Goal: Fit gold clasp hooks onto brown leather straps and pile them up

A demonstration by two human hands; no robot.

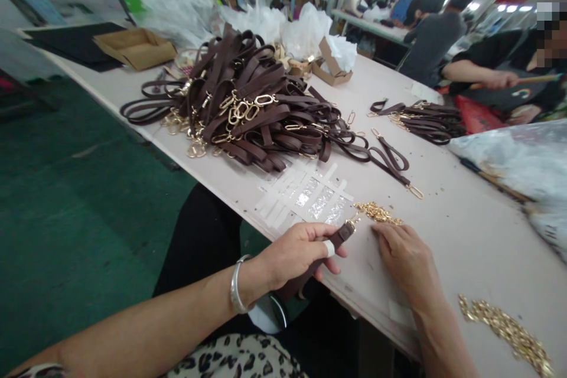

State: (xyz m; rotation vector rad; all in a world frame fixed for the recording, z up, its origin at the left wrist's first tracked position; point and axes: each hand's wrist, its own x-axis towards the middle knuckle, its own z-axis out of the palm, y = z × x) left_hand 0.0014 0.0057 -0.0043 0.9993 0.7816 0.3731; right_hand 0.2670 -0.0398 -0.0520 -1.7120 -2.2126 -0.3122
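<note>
My left hand is closed round a dark brown leather strap, with gold hardware at the end that sticks out past the fingers. A white wrap covers part of the thumb. The rest of this strap hangs below the table edge, partly hidden by the hand. My right hand rests low over the table with its fingers bunched together, at the near side of a small heap of gold metal clasps. Whatever its fingertips pinch is hidden from view.
A big pile of brown straps with gold rings covers the table's far left. One loose strap and a second pile lie to the right. More gold pieces are at lower right. A co-worker sits across.
</note>
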